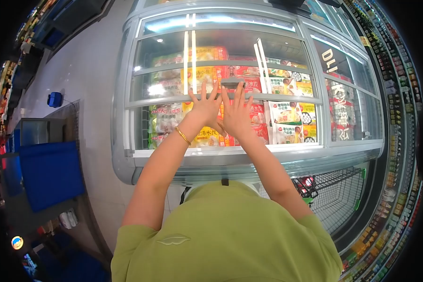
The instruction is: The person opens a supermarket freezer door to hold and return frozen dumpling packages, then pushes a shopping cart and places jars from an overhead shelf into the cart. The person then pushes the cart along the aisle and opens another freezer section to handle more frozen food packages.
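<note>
My left hand (204,110) reaches over a chest freezer (127,162) with its fingers spread, near the metal edge of a sliding glass lid (152,99). Beside it, my right hand (237,115) also has its fingers stretched out, with the fingertips by the dark handle (232,83) of the lid. Neither hand holds a packet. Below them lie yellow packets of frozen dumplings (207,136) and red packets (257,115). To the right are white packets (286,113). Whether the palms press on the lid or hover over it I cannot tell.
A wire shopping cart (336,197) stands against the freezer's front at the right. Shelves of goods (395,155) curve along the right side. On the left are pale floor (96,84) and a blue panel (51,174).
</note>
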`<act>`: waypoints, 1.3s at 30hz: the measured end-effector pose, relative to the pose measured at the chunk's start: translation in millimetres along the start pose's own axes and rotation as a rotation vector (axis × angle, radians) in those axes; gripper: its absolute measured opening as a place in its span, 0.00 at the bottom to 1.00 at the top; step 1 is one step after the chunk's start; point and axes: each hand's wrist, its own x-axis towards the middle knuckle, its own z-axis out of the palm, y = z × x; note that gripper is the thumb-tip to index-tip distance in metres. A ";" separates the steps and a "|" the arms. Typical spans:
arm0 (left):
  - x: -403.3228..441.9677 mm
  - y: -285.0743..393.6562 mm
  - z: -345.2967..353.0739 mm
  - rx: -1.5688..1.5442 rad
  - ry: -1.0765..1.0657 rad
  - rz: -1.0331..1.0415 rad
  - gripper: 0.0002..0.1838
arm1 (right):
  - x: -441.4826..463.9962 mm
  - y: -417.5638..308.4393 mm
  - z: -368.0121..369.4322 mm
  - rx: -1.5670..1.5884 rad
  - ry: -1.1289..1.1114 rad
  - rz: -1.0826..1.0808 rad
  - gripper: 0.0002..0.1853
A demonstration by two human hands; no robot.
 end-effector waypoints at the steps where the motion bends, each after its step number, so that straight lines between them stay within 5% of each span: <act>1: 6.6 -4.3 -3.9 0.003 0.004 0.007 0.82 | 8.4 2.8 1.2 -0.015 0.016 -0.008 0.53; 17: 92.6 -51.8 -40.0 0.119 0.089 -0.074 0.79 | 116.6 41.8 36.9 -0.029 0.022 -0.017 0.56; 25: 104.7 -68.4 -0.6 0.080 0.557 0.012 0.64 | 118.0 44.5 42.5 -0.055 0.094 -0.036 0.57; 39: 98.3 -65.0 -4.9 0.071 0.581 -0.003 0.60 | 114.1 43.7 33.8 0.008 0.052 -0.035 0.52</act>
